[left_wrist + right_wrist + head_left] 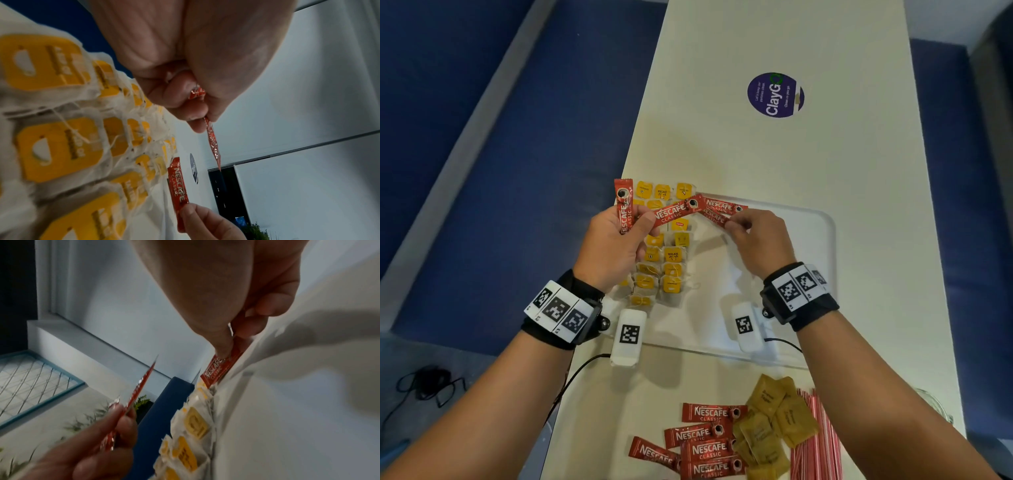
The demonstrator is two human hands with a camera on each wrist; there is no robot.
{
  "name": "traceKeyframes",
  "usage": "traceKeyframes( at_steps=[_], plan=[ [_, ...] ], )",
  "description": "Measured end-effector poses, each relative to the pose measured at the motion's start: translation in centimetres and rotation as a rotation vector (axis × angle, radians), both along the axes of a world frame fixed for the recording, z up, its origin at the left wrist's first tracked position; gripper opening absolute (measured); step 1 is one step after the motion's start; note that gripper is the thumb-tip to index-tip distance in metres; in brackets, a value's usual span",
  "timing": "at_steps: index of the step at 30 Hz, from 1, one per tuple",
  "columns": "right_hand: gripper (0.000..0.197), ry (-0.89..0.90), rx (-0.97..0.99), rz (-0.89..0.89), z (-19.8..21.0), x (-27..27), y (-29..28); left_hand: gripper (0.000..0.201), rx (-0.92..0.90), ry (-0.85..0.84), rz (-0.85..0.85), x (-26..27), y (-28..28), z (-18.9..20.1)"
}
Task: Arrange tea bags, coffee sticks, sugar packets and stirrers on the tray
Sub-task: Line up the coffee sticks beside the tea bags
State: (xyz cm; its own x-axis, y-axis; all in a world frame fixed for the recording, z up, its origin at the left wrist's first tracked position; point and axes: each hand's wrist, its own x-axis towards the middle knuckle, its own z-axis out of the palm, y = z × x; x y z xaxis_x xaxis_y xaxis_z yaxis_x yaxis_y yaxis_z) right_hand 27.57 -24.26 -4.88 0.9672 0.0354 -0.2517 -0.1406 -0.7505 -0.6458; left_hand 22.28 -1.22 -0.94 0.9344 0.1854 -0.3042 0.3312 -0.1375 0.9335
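Observation:
A white tray [825, 240] holds rows of yellow-tagged tea bags [667, 255] on its left side. My left hand [633, 222] grips two red coffee sticks above the tea bags, one upright [624, 205] and one slanting right [674, 212]. My right hand [732, 224] pinches the end of another coffee stick [717, 217] low over the tray's far edge, beside a further stick [724, 205]. The left wrist view shows my held stick edge-on [212, 142] and the tea bags [57, 146]. The right wrist view shows the pinched stick [220, 369] next to the tea bags [195, 423].
Near the table's front edge lie loose coffee sticks [705, 442], brown sugar packets [774, 421] and a bundle of red-white stirrers [815, 442]. Two white marker blocks [628, 337] [744, 325] sit by the tray's near edge. A purple sticker [775, 95] marks the far table.

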Motion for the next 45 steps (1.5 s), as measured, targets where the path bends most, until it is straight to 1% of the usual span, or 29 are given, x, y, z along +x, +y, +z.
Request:
traceKeyframes(
  at_steps=[3, 7, 10, 13, 19, 23, 30, 38, 45],
  plan=[
    [0.021, 0.009, 0.031, -0.004, 0.3, 0.3, -1.1, 0.015, -0.012, 0.0, 0.016, 0.0, 0.3, 0.0],
    [0.021, 0.024, 0.026, -0.003, 0.0, 1.0, -2.1, 0.016, -0.013, 0.007, 0.011, 0.0, 0.4, -0.2],
    [0.02, 0.038, 0.001, 0.019, -0.2, 1.4, -2.2, 0.011, -0.008, 0.006, -0.003, -0.1, 0.3, -0.2],
    [0.02, 0.034, -0.04, 0.033, -0.5, 1.6, -2.0, 0.01, 0.009, 0.002, -0.014, -0.2, 0.3, -0.2],
    [0.024, -0.034, -0.13, 0.035, -0.7, 1.5, -1.6, 0.01, 0.018, 0.0, -0.007, -0.3, 0.2, -0.3],
    [0.021, -0.05, -0.154, 0.044, -0.8, 1.1, -1.9, 0.01, 0.01, 0.011, -0.006, -0.3, 0.3, -0.4],
    [0.035, -0.076, -0.152, 0.091, -1.3, 0.5, -2.2, 0.009, 0.005, 0.006, 0.009, -0.2, 0.4, -0.4],
    [0.029, -0.097, -0.215, 0.162, -1.8, 0.6, -1.4, 0.008, 0.0, 0.006, 0.014, -0.3, 0.6, -0.3],
    [0.028, -0.116, -0.165, 0.13, -1.7, 0.6, -1.4, 0.011, -0.002, 0.013, 0.013, -0.2, 0.7, -0.4]
  ],
)
